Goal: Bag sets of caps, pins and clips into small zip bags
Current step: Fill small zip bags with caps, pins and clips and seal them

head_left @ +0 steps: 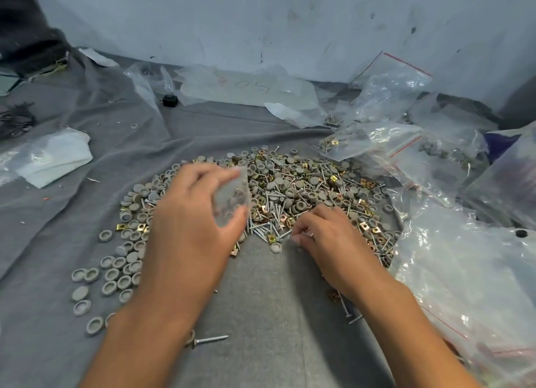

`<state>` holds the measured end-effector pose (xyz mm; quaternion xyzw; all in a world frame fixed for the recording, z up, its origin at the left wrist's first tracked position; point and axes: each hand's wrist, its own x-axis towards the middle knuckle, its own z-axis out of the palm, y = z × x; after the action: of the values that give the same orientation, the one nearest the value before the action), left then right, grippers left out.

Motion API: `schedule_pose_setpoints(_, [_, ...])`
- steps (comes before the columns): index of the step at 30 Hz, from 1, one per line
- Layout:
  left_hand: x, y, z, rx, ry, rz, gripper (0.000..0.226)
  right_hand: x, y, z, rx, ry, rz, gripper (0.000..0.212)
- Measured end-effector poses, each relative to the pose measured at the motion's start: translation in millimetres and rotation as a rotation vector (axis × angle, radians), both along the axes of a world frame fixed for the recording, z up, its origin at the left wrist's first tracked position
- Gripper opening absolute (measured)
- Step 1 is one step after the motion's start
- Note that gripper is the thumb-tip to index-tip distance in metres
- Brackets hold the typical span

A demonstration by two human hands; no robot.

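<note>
A wide heap of grey round caps (290, 182), silver screw pins (262, 228) and brass clips (365, 226) lies on a grey cloth (261, 300). My left hand (191, 228) holds a small clear zip bag (232, 197) between thumb and fingers, just above the heap's left side. My right hand (324, 237) rests at the heap's near edge, its fingertips curled and pinching at pins beside a lone cap (275, 247). What the fingertips hold is too small to make out.
Loose caps (110, 274) are scattered at the left. Filled and empty zip bags (377, 138) pile up at the right and back. A large plastic bag (470, 286) lies near right. A white folded bag (55, 155) sits left. A wall stands behind.
</note>
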<state>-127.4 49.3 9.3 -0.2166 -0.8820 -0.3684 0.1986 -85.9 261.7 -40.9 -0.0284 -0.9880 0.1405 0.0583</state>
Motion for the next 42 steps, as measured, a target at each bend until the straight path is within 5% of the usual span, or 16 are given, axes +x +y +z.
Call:
schedule_pose_setpoints(11, [-2,6,-19,-0.152,-0.172,-0.109,0.052,-9,-2,-12,0.187,0.010,0.052,0.017])
schedule_pose_setpoints(16, [-3,9,-22,-0.159,-0.199,-0.118,0.051,0,-17,14,-0.317,0.200,0.104,0.007])
schedule_pose_setpoints(22, [0,14,-22,-0.188,-0.196,-0.127,0.048,12,-42,33,-0.111,0.407,0.250,0.014])
schedule_pose_setpoints(28, [0,13,-23,-0.166,-0.203,-0.118,0.049,-3,-27,27,-0.434,0.361,-0.020,0.007])
schedule_pose_setpoints(32, [-1,12,-23,-0.147,-0.203,-0.112,0.052,-15,-19,4,-0.284,0.000,-0.242,0.013])
schedule_pose_setpoints(37, [-4,12,-24,-0.125,-0.190,-0.108,0.050,-27,-39,-5,-0.073,0.036,-0.342,0.029])
schedule_pose_setpoints(42, [-3,11,-25,-0.130,-0.181,-0.114,0.052,-34,-38,-3,0.031,0.008,-0.328,0.023])
